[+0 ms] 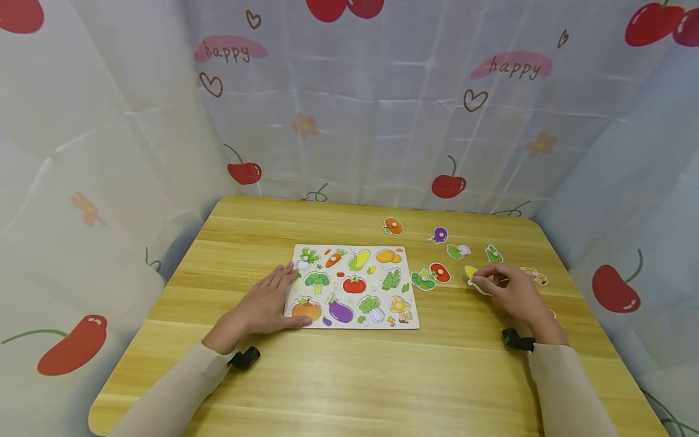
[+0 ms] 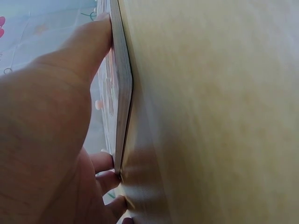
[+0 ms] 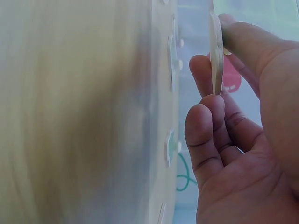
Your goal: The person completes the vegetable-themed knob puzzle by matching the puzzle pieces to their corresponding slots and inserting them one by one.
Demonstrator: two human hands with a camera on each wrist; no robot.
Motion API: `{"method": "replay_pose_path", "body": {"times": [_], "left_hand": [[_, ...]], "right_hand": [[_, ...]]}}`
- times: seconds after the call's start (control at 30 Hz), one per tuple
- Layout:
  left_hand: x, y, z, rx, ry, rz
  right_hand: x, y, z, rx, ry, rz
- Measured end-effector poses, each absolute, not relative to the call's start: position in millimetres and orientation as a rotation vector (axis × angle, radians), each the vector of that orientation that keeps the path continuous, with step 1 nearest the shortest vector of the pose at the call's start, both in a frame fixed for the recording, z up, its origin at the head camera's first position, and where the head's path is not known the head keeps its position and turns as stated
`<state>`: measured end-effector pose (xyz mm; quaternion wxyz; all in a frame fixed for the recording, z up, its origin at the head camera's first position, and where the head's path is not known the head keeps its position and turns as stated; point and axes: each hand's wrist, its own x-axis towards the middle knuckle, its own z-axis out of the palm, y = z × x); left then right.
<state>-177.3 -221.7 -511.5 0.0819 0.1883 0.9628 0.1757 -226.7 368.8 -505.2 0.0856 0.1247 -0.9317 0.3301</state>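
Note:
A wooden vegetable puzzle board [image 1: 371,326] lies flat on the table. My left hand [image 1: 267,303] rests on its left side, fingers spread along that edge and thumb on the front edge. In the left wrist view the thumb [image 2: 96,42] lies over the board's rim. Right of the board, my right hand [image 1: 516,297] pinches a corn puzzle piece [image 1: 471,272] between thumb and fingers. The right wrist view has this piece [image 3: 216,56] edge-on, raised off the tabletop. Nearest to it are a tomato piece [image 1: 440,272] and a leafy green piece [image 1: 423,280] beside the board.
Farther back lie a pumpkin piece [image 1: 393,226], an eggplant piece [image 1: 438,235], a radish piece [image 1: 457,251] and a green leafy piece [image 1: 494,254]. A mushroom piece [image 1: 534,275] lies partly behind my right hand. A printed curtain [image 1: 360,133] surrounds the wooden table [image 1: 355,382].

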Motion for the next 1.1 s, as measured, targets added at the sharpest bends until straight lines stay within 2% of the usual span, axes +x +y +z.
{"method": "replay_pose_path", "body": {"times": [0.57, 1.1], "left_hand": [[-177.8, -222.0, -512.2, 0.560, 2.876, 0.525], [-177.3, -221.7, -512.7, 0.552, 2.874, 0.525]], "right_hand": [[-228.5, 339.9, -496.6, 0.454, -2.829, 1.038], [-233.9, 309.7, -503.4, 0.504, -2.829, 1.111]]}}
